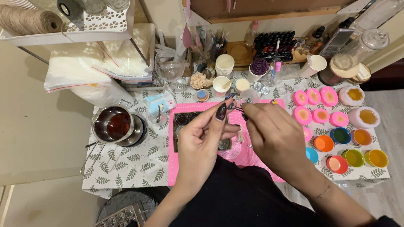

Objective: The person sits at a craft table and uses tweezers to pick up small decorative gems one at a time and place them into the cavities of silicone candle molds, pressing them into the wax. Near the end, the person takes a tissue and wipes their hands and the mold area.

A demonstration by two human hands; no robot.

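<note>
pinching small metal wick piece (236,108) between fingertips of left hand (202,141) and right hand (273,134), both closed on it, above pink mat (185,168) at centre. judged light, thin, slippery (grip by ends). steel pot (112,124) at 9 o'clock.

Two clear plastic bags (90,69) of white flakes, with red zip strips, lay at the table's (126,168) far left corner, under a white shelf (67,31). A small pale blue packet (160,102) sat just in front of them, near the far edge. A grey device with a screen (336,41) leaned at the far right corner. No signs were in view.
</note>
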